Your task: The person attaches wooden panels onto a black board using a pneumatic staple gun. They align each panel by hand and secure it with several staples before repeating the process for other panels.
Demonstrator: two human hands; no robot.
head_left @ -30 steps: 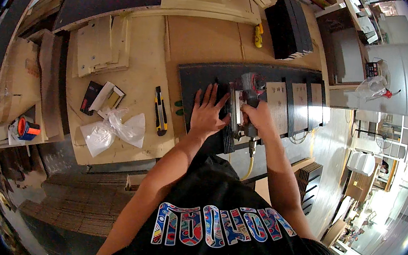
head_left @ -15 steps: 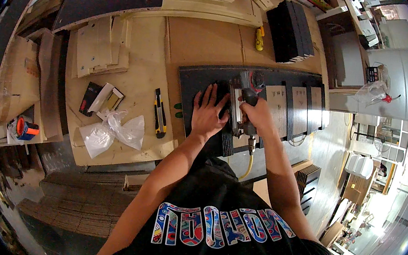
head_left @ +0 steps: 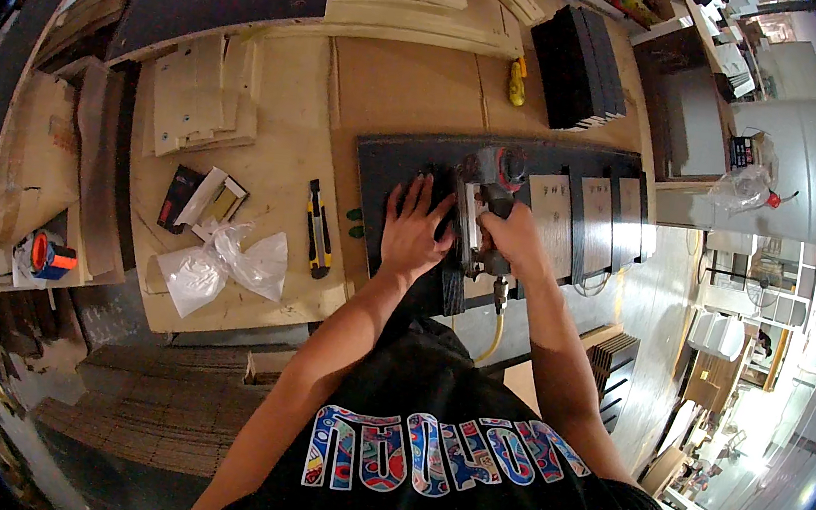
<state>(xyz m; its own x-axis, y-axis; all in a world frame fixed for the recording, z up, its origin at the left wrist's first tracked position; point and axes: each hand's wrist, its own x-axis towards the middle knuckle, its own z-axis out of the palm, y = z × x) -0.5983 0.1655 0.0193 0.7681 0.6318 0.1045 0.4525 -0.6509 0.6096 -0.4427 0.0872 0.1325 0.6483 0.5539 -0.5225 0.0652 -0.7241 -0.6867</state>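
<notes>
My right hand (head_left: 514, 239) is wrapped round the grip of a pneumatic nail gun (head_left: 474, 212), whose yellow air hose (head_left: 493, 335) runs down from the handle's end. The gun's nose and magazine sit over a dark strip on the black panel (head_left: 383, 170). Just left of the gun, my left hand (head_left: 417, 231) lies flat with fingers spread, pressing on the panel and strip. Further right, dark strips (head_left: 589, 225) cross the panel, with light wood-toned patches (head_left: 551, 211) between them. What the gun's tip touches is hidden.
Left on the table lie a yellow-and-black utility knife (head_left: 318, 230), a clear plastic bag (head_left: 226, 264), an opened small box (head_left: 218, 203) and stacked pale boards (head_left: 194, 100). Beyond the panel are a yellow-handled tool (head_left: 517, 82) and a stack of black strips (head_left: 578, 68).
The nail gun's top has tipped slightly left and nearer, with my right hand shifting a little. My left hand stays in about the same place.
</notes>
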